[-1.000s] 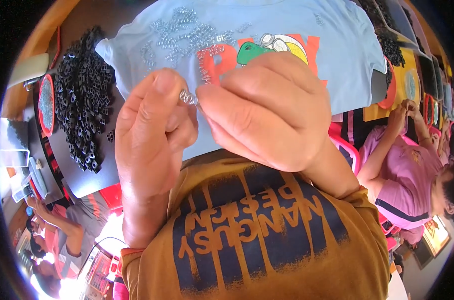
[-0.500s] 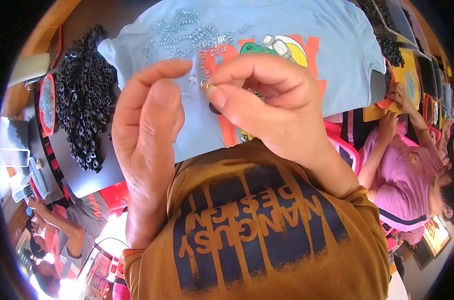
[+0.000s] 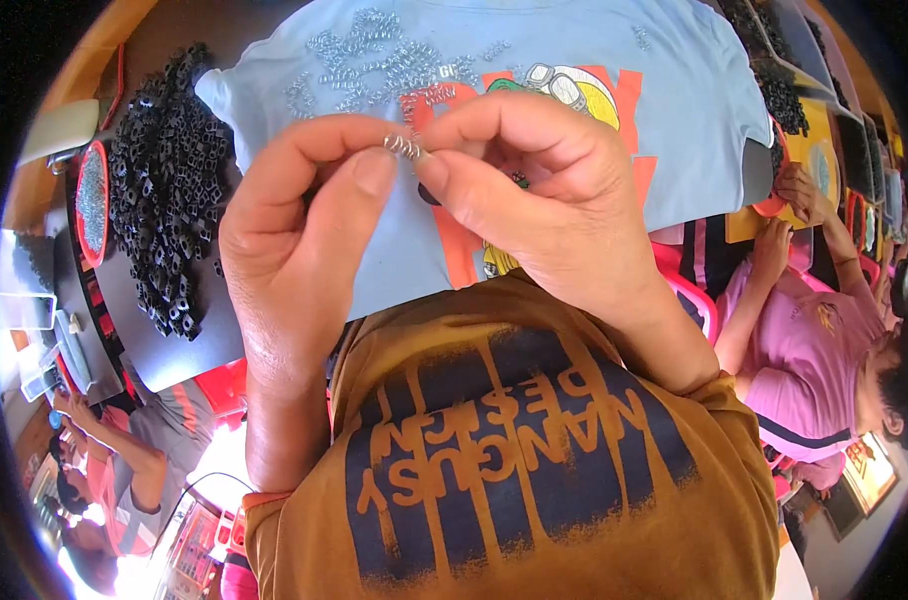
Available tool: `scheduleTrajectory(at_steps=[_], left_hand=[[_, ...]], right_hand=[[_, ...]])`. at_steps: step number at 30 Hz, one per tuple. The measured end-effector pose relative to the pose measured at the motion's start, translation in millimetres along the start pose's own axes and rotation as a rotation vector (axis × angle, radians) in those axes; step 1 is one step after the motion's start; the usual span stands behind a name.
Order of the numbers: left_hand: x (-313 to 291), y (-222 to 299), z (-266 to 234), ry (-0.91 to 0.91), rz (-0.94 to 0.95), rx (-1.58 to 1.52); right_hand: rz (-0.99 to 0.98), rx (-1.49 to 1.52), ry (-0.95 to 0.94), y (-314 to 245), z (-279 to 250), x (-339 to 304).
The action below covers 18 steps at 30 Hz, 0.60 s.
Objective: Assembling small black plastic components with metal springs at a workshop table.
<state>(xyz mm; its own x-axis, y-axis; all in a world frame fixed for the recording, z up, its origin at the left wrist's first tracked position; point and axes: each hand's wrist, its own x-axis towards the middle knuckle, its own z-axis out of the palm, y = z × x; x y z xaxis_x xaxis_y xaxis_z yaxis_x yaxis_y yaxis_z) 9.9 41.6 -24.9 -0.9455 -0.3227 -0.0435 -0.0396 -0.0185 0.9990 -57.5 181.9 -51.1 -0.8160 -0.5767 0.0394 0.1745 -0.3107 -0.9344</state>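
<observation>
spring (image 3: 404,147) lies crosswise between left hand (image 3: 299,210) and right hand (image 3: 549,190), long axis dipping slightly rightward, both hands equally near, each pinching one end.

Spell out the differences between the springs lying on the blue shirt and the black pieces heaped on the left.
The springs are silvery wire coils; the black pieces are dark and blocky, some with visible holes.
The springs lie loosely scattered on the blue shirt; the black pieces form a denser, larger heap on the table.
Both are groups of many small parts.
</observation>
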Motion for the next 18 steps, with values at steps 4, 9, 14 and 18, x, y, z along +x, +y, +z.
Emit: scheduleTrajectory(at_steps=[4,9,14,18], left_hand=[[-1.8,2.6,2.7,-0.019,0.013,0.038],[-4.9,4.2,-2.5,0.025,0.034,-0.004],[-16.3,15.4,0.7,0.076,0.045,0.023],[-19.7,13.0,5.8,0.065,0.163,0.094]], right_hand=[[0.096,-0.007,-0.074,-5.8,-5.2,-3.2],[0.245,0.201,-0.090,-11.9,-4.9,-2.0],[0.369,0.279,-0.032,-18.2,-4.1,-3.6],[0.423,0.338,-0.047,-20.7,-2.2,-7.6]])
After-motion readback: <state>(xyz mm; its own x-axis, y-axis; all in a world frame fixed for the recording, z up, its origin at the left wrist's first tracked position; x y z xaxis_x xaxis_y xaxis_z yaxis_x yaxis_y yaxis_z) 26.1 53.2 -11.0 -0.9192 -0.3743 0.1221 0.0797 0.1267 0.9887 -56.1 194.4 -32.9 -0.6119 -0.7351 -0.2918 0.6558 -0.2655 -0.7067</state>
